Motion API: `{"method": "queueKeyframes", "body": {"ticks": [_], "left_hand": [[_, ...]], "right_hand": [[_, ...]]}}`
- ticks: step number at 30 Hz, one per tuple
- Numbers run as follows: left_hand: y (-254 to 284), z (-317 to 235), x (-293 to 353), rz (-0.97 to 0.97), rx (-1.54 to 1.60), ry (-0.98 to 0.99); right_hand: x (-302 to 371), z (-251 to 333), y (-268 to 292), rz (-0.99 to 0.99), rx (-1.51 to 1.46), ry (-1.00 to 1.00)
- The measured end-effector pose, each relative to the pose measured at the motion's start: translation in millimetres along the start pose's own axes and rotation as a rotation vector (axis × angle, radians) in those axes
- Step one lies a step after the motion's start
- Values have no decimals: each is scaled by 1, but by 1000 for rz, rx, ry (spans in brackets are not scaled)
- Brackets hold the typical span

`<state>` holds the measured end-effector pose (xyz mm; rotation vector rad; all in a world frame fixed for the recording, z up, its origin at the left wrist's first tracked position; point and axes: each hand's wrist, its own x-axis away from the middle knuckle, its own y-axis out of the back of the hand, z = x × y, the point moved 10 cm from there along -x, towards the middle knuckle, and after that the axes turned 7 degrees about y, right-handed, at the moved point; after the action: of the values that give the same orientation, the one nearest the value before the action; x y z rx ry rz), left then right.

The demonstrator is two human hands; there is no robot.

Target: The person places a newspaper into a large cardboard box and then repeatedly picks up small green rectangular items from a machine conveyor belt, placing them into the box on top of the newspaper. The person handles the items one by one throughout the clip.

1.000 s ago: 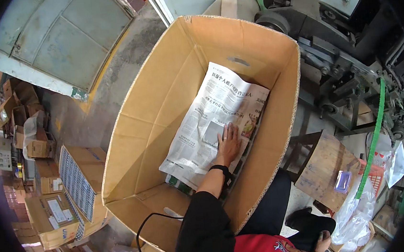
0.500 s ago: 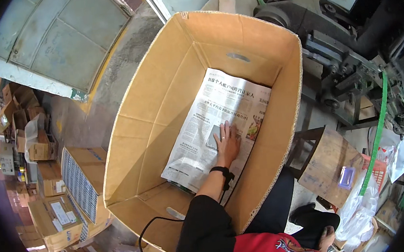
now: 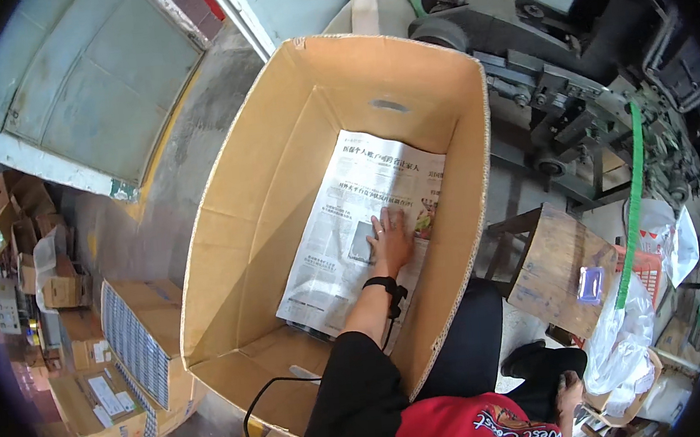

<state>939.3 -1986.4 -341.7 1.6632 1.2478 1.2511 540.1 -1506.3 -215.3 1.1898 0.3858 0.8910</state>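
Resting palm-down on the newspaper (image 3: 320, 258), the left hand (image 3: 392, 244) has its fingers spread and grips nothing. Newspaper lies inside the tall carton (image 3: 241, 253), toward its right wall, printed side up; a gray printed rectangle shows just left of the fingers. Dark edge of something shows under the sheet's lower end; cannot tell what it is. Black wristband (image 3: 387, 285) on the left wrist. Black cable (image 3: 269, 389) curves down at the carton's lower left. Right hand (image 3: 569, 392) seems to be the bit of skin low at right, beside dark clothing; cannot tell whether it holds anything. Right of the carton: wooden worktop (image 3: 549, 259) bearing a purple dish (image 3: 590, 284); beside it, red basket (image 3: 647, 266), clear bag (image 3: 623, 340) and green strap (image 3: 635, 185). Dark machine (image 3: 559, 88) stands upper right. More boxes (image 3: 148, 336) stand at left.
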Motion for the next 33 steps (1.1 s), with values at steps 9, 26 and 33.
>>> {"method": "queueKeyframes", "body": {"ticks": [9,26,33], "left_hand": [[-10,59,-30,127,110,99],[42,86,-20,-68,49,203],[64,70,-37,-173,-85,-5]], "right_hand": [[15,-31,1,13,-106,-82],[31,10,23,-30,38,-89],[22,16,17,17,136,-85]]}}
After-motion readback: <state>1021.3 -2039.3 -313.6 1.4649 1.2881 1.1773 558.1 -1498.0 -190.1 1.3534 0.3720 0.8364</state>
